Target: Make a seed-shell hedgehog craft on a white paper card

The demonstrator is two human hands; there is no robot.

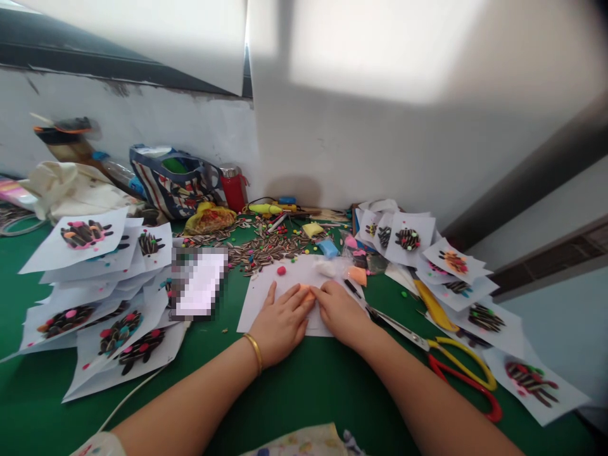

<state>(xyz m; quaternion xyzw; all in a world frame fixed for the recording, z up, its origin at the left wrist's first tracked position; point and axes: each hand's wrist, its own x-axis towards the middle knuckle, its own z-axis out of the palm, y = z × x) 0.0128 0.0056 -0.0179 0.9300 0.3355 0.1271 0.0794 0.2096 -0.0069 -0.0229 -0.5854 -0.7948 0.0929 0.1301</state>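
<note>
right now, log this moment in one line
left hand: flat, touching orange piece; right hand: touching it; white paper: beneath both; scissors: right of paper

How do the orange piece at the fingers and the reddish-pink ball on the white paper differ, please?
Colour: the orange piece is pale orange, while the ball is a strong reddish pink.
Cover: the left hand partly hides the orange piece, with the right hand close beside it; the ball lies in full view, apart from both hands.
Shape: the ball looks round; the orange piece's full outline is hidden.
Shared: both are over the white paper.
</note>
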